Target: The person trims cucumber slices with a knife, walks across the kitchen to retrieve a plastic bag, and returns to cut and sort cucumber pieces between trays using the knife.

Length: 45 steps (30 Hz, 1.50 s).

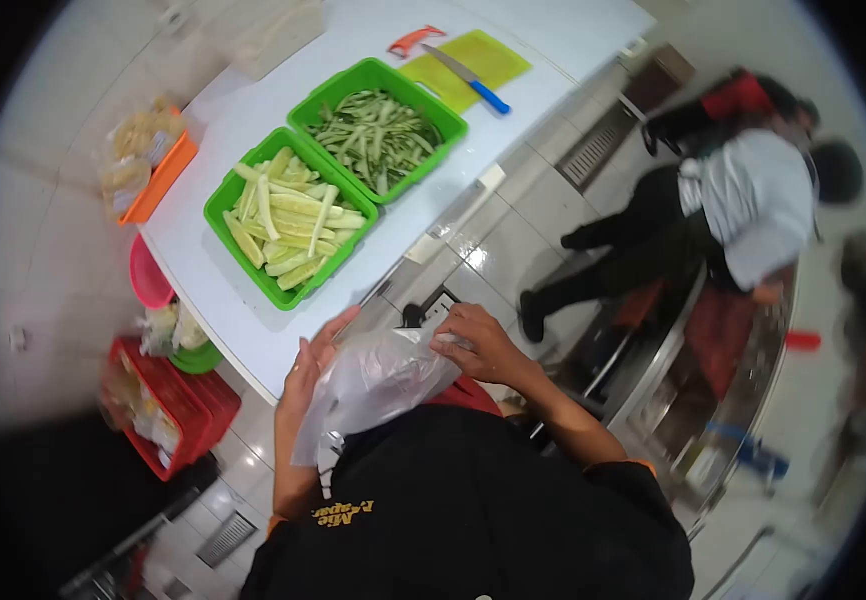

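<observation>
A clear plastic bag (pixel 378 375) hangs in front of my body, between my two hands. My right hand (pixel 478 345) is closed, its fingers pinching the bag's upper right part. Against the bag's left side lies my left hand (pixel 315 362), its fingers stretched out and apart; the bag partly hides the palm. On the white table beyond, a green basket (pixel 283 298) holds peeled, lengthwise-cut cucumber pieces (pixel 298 222). Behind it, a second green basket (pixel 458 132) contains thin green peel strips (pixel 378 135).
A blue-handled knife (pixel 473 80) lies on a yellow-green cutting board (pixel 488 62), near an orange peeler (pixel 413 40). Left of the table stand an orange basket (pixel 156 185) and a red crate (pixel 178 410). Co-workers (pixel 753 205) bend over at right.
</observation>
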{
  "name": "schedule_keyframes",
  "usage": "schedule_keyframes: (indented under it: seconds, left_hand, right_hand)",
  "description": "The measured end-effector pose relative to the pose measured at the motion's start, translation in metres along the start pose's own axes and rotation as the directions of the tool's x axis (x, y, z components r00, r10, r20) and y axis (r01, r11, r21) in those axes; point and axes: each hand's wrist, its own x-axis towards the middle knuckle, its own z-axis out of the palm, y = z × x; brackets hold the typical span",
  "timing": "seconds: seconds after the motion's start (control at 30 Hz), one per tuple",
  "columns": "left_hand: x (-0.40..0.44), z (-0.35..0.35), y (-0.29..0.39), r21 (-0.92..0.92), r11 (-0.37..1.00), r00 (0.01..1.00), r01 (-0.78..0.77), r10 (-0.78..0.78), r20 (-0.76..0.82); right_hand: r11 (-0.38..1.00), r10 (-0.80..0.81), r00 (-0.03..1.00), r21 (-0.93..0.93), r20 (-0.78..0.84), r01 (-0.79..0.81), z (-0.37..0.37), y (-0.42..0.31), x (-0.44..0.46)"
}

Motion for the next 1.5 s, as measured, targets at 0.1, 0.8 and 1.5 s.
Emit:
schedule_keyframes:
  seconds: [0.1,0.8,1.5]
  left_hand:
    - [0.046,-0.014,0.025,0.567,0.822,0.972,-0.051,0.172,-0.162]
    - [0.283,-0.066,0.007,0.669,0.232,0.34,0.706,0.718,-0.607]
    - [0.16,-0.135,0.044,0.704,0.089,0.428,0.705,0.739,-0.521]
  right_hand:
    - [0.999,0.009,1.0,0.044,0.025,-0.01,-0.025,0.028,0.043]
    - [0.924,0.346,0.852,0.017,0.393,-0.383,-0.1,0.271,0.323]
    - [0.471,0.577,0.717,0.877,-0.392,0.101,-0.094,0.276,0.395]
